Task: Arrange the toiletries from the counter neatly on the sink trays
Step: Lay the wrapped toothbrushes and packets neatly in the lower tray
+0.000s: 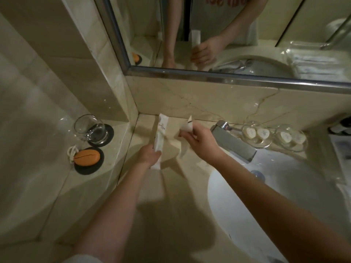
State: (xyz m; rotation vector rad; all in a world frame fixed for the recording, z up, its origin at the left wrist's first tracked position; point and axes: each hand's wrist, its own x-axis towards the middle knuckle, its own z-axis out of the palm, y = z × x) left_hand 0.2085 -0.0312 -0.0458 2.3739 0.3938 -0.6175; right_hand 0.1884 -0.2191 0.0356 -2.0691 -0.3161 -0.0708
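Note:
My left hand [148, 154] grips the lower end of a long white toiletry packet [160, 134], which points away toward the back wall just above the beige counter [171, 186]. My right hand [199, 141] pinches a smaller white packet [187, 126] with dark print, held up left of the faucet. Two clear glass dishes [255, 145] [302, 147] stand behind the sink, right of the faucet. Each holds two round white wrapped items [256, 132] [291, 137].
A chrome faucet [233, 141] juts over the white basin [284, 196]. On the left ledge an empty glass [91, 130] stands on a dark coaster, and an orange soap [87, 157] with a cord lies on another. A mirror [228, 35] runs along the back wall.

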